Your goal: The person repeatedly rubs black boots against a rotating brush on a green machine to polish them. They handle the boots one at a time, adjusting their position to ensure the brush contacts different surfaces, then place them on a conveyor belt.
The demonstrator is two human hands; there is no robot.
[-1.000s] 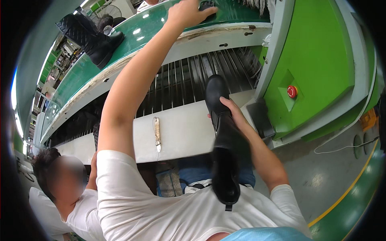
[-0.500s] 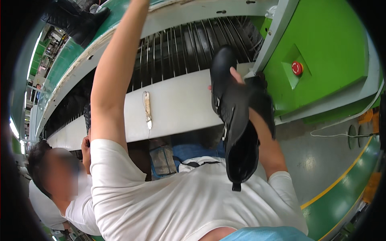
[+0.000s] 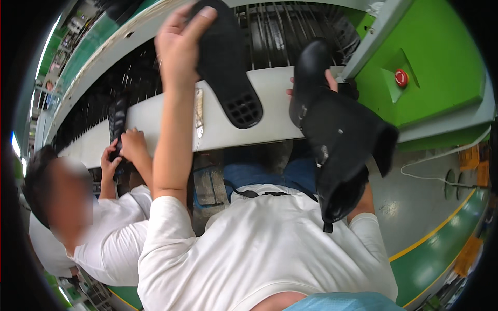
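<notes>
My left hand (image 3: 179, 46), raised at the far side, grips a black shoe sole (image 3: 225, 62) by its toe end. The sole hangs heel down over the white ledge, its hollow grid at the heel showing. In my right hand (image 3: 331, 81) is a black boot upper (image 3: 332, 122) with metal buckles. Fingers show on both sides of its rounded toe; the palm is hidden behind it. The upper's open top points down toward my body. A loose black part (image 3: 386, 147) spreads out at its right; I cannot tell whether it belongs to a second boot.
A thin pale tool (image 3: 199, 111) with a cord lies on the white ledge (image 3: 168, 116). Metal bars (image 3: 280, 31) run behind it. At right stands a green machine panel (image 3: 441, 57) with a red button (image 3: 401, 78). On the left, a co-worker's hands (image 3: 122, 147) hold a black piece.
My left hand has come back from beyond the upper edge into view with the black sole. My right hand has shifted the boot upper slightly right. The co-worker's hands now show more fully.
</notes>
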